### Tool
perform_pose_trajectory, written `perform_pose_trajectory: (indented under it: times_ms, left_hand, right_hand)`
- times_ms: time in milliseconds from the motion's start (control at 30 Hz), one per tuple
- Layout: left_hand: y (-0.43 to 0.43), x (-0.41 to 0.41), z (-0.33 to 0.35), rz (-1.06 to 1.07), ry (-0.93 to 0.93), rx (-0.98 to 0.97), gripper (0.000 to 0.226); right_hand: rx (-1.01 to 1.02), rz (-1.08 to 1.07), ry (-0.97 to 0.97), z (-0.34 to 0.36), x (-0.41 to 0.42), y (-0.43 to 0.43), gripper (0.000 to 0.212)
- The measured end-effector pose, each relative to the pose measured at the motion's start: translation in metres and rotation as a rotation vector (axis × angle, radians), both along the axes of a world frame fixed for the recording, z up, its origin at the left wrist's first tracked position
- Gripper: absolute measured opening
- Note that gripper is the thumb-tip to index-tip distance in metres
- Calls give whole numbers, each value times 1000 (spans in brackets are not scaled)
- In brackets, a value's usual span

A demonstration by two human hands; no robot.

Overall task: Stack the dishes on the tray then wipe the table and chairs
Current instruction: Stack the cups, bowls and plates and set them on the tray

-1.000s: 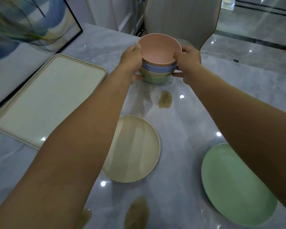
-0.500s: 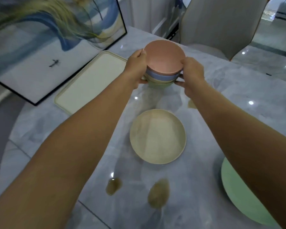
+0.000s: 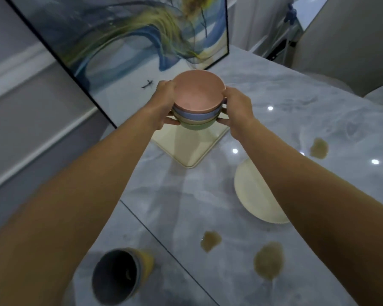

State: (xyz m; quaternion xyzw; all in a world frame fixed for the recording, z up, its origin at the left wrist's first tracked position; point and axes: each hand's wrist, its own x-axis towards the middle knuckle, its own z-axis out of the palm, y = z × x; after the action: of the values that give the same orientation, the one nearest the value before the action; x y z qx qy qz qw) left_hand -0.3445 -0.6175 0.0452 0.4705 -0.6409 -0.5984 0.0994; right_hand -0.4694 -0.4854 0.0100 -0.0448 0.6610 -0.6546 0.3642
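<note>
Nested grey and yellow plastic cups [image 3: 117,277]: lower left, on grey marble tabletop [image 3: 296,111]. Left hand [image 3: 164,104]: fingers curled round left side of four-bowl plastic stack [image 3: 197,96] (pink on top, then blue, beige, green). Stack held over cream rectangular tray [image 3: 186,151]; contact with tray not discernible. Right hand [image 3: 237,109]: grips right side of stack. Cream round plate [image 3: 252,195] and brown spills [image 3: 269,260]: right, on tabletop.

A stack of four bowls [image 3: 197,107], pink over blue, cream and green, is held upright over the cream tray [image 3: 186,151], which lies flat on the grey marble worktop [image 3: 296,120]. A cream plate [image 3: 252,195] lies right of the tray. Nested cups [image 3: 119,274], grey inside yellow, sit at the near left.
</note>
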Motion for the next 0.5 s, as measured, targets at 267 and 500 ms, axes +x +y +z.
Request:
perform_pose_trajectory:
  times_ms: [267,500]
  left_hand:
    - [-65,66,-21,73,-10,64,48]
    - [-85,93,-36,129,55,156,48]
  right_hand:
    - [-7,112,-39,-10,61,-63,14]
    - [43,148,-21,-15,82,-90,12]
